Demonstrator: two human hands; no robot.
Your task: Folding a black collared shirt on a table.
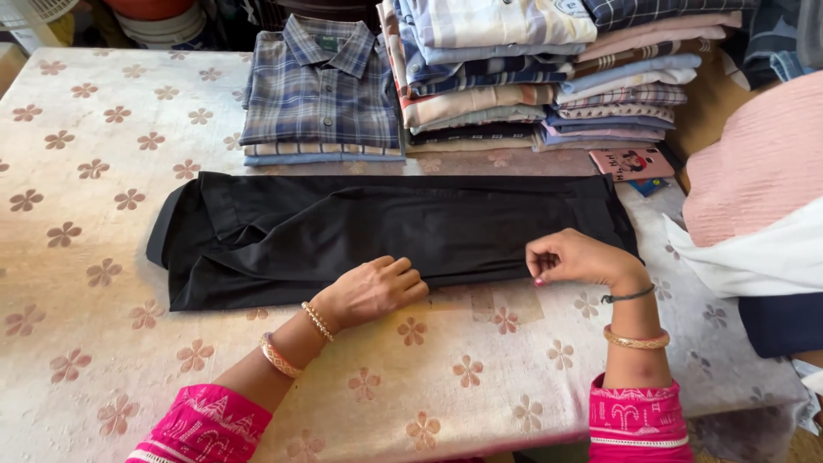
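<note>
— On the table (103, 360), what lies under the 2 hands?

— Black trousers (386, 231), spread lengthwise across the flowered cloth, the legs laid one over the other into a long band. The left end is rolled or doubled over a little, and the fabric there is bunched and creased.

— What is the left hand (373, 291) doing?

— It lies palm down on the near edge of the trousers, fingers together and flat, pressing the cloth. It grips nothing.

— And the right hand (574, 257)?

— It is curled at the same near edge, further along, with fingertips drawn together in a pinch on the hem of the fabric.

— How far along does the folding look?

— I judge it about halfway. The long fold is made and looks fairly even on the right side. The trousers are not yet folded across their length, and the left end wants smoothing.

— What sits behind?

— A folded checked shirt (321, 90) just beyond the trousers, and beside it a tall stack of folded shirts (549, 77). A small pink box (633, 163) lies near the stack, and pink and white cloth (759, 197) is heaped at the right edge.
</note>
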